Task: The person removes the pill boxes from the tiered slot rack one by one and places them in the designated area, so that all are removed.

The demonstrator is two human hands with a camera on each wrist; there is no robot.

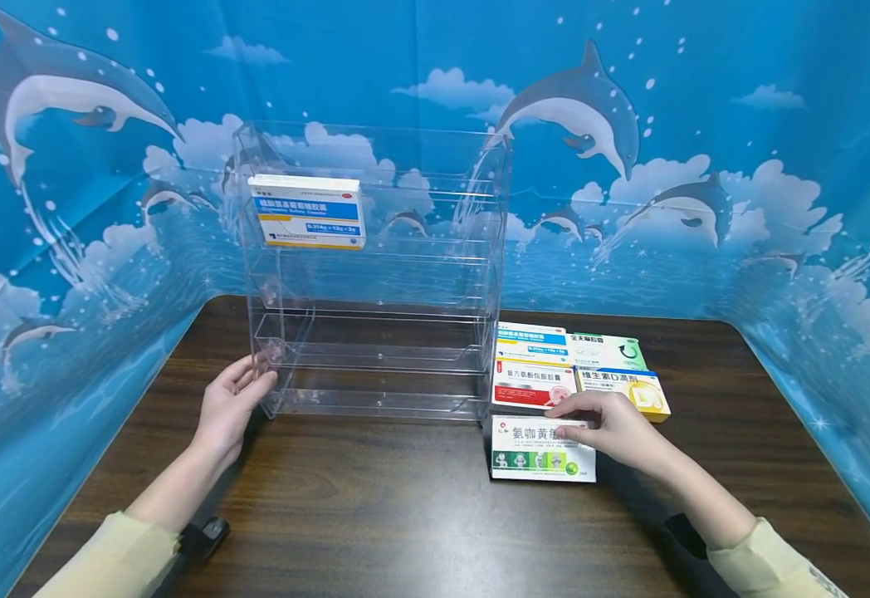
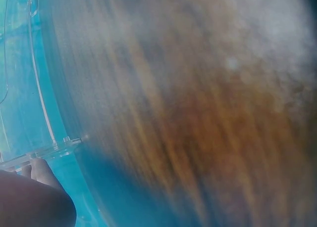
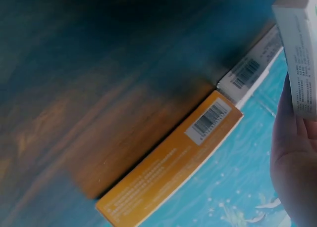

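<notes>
A clear acrylic display rack (image 1: 381, 357) with several tiers stands on the table. My left hand (image 1: 235, 403) pinches the lower front edge of its left side panel, thumb in front; the left wrist view shows the fingers (image 2: 42, 172) against the clear plastic. My right hand (image 1: 618, 428) holds a white-and-green medicine box (image 1: 532, 461) by its upper right part, thumb on the front face. The box is tilted up, its printed front facing me, right of the rack's front corner. In the right wrist view the held box (image 3: 299, 59) shows its narrow printed side.
A blue-and-white medicine box (image 1: 308, 214) sits at the left of an upper tier. Right of the rack lie another blue-and-white box (image 1: 530, 342), a green-and-white box (image 1: 607, 350), a red-and-white box (image 1: 532, 382) and a yellow vitamin D box (image 1: 629, 392). A dolphin-print curtain (image 1: 420, 66) surrounds the table.
</notes>
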